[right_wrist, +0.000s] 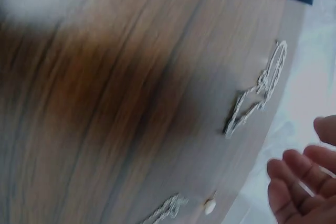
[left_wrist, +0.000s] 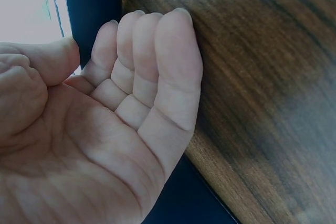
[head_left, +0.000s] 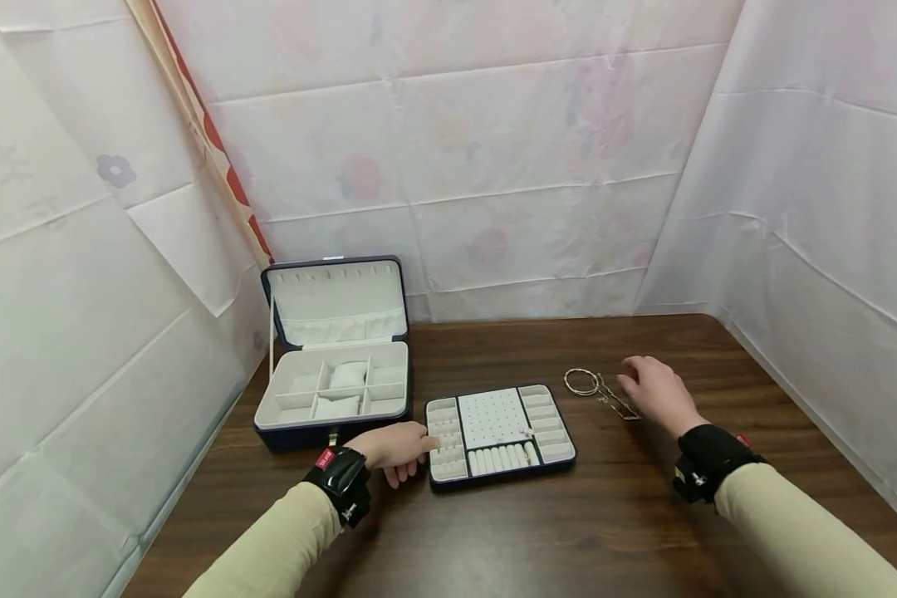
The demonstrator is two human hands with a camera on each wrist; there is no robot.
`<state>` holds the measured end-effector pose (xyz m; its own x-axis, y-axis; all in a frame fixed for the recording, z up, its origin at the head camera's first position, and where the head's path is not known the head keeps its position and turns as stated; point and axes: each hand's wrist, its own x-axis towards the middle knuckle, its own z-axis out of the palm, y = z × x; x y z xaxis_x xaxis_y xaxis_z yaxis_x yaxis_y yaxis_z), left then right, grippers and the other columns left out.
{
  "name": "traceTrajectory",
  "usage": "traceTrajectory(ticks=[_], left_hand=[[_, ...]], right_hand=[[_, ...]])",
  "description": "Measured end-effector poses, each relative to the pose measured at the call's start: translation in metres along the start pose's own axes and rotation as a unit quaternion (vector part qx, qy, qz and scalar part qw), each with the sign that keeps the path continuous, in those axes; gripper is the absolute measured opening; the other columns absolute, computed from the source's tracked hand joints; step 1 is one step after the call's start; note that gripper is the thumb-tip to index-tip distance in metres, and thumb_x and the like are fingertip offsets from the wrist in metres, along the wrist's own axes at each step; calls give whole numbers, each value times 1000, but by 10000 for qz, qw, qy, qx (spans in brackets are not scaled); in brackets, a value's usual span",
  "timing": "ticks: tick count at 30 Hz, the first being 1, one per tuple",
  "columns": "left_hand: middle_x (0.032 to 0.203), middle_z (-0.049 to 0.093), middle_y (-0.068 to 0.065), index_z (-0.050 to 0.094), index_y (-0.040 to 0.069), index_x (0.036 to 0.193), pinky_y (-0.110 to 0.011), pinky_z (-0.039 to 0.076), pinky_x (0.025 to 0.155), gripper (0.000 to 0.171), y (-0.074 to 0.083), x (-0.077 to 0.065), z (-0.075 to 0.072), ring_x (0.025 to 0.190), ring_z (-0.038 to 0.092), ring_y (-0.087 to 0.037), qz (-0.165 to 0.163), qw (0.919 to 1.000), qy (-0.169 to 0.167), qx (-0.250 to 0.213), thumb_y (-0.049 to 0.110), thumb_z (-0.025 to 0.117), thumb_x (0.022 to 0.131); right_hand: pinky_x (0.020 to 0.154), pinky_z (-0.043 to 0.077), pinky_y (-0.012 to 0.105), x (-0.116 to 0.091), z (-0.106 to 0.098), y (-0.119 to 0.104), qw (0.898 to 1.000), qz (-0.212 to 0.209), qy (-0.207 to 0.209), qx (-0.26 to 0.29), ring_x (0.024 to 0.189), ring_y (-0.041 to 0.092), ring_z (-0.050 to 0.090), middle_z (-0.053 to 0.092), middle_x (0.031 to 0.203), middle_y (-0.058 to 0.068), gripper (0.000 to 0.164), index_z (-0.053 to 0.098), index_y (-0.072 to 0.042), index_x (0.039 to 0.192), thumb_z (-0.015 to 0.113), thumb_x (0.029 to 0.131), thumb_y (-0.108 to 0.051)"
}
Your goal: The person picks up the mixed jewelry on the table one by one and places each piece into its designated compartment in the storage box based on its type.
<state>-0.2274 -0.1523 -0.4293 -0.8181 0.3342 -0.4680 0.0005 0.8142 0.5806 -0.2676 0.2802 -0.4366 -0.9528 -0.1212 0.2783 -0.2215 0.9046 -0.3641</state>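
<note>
My left hand (head_left: pixel 398 447) is at the left edge of a flat white-lined jewelry tray (head_left: pixel 493 418), thumb over the rim. In the left wrist view, the thumb and forefinger (left_wrist: pixel 106 40) pinch its dark blue wall (left_wrist: pixel 94 3); the other fingers are side by side near the tabletop. A gold-coloured piece (head_left: pixel 526 457) sits among the ring rolls, and small earrings (head_left: pixel 526 433) are on the dotted panel. Over the table at right, my right hand (head_left: pixel 659 394) has loosely bent fingers with nothing seen between them. Beside it lie a bangle (head_left: pixel 581 382) and a chain (head_left: pixel 617 405).
An open jewelry box (head_left: pixel 275 417) with a raised lid (head_left: pixel 336 303) stands at the back left. Two small cushions (head_left: pixel 338 407) lie in its compartments. The right wrist view also shows a small pale bead (right_wrist: pixel 210 205) on the wooden table (right_wrist: pixel 79 129). Patterned sheets hang around the table.
</note>
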Motion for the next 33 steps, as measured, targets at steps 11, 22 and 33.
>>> traceTrajectory(ticks=[11,22,33], left_hand=[[74,63,-12,61,3,89,-39,58,54,37,2,-2,0,59,62,-22,-28,10000,43,5,32,48,108],[74,62,-12,61,2,89,-39,58,54,38,2,-3,1,59,61,-22,-10,10000,53,-82,32,49,108],[74,62,-12,61,2,89,-39,58,54,37,4,-5,1,59,61,-23,-54,9999,48,-130,32,49,108]], right_hand=[[89,47,67,-2,-12,39,9893,1169,-695,-531,112,60,54,51,127,44,56,42,20,136,53,104,-24],[84,49,64,0,-10,62,9804,1386,-1273,-584,105,61,56,53,117,46,50,40,23,125,52,105,-22],[86,49,64,5,-3,66,9851,1059,-1195,-636,103,61,56,55,110,45,37,44,21,114,54,104,-13]])
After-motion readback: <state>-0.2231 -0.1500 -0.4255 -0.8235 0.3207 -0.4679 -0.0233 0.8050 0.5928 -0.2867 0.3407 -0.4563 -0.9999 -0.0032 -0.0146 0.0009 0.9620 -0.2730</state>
